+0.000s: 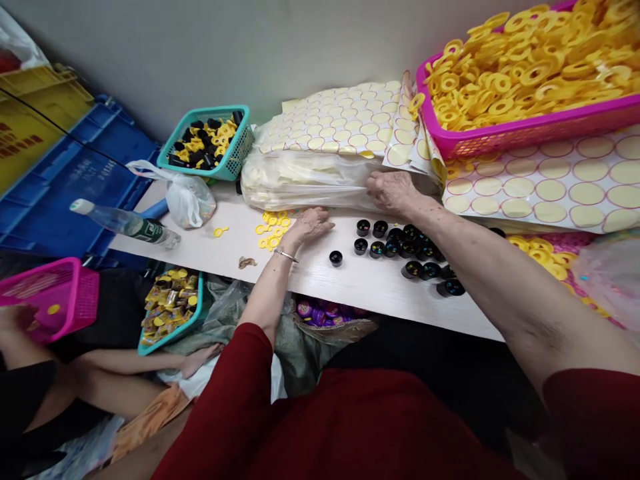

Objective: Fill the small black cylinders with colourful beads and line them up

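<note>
My left hand (pixel 311 225) rests on the white table with its fingers stretched out, beside small yellow ring pieces (pixel 273 230). My right hand (pixel 393 191) has its fingers closed at the right part of a long translucent plastic bag (pixel 310 180), whose pale contents I cannot make out. Behind the bag lie sheets of round cream stickers (pixel 340 120). Several small black cups (pixel 407 248) with coloured bits inside stand below my right forearm. One black cup (pixel 336 258) stands apart, nearer my left hand.
A pink basket (pixel 540 130) heaped with yellow rings stands at the back right. At the left are a teal basket (pixel 235 160), a tied bag (pixel 187 200) and a water bottle (pixel 135 223). A carton (pixel 345 333) of purple items is below the table edge. Another person's bare leg (pixel 125 373) is lower left.
</note>
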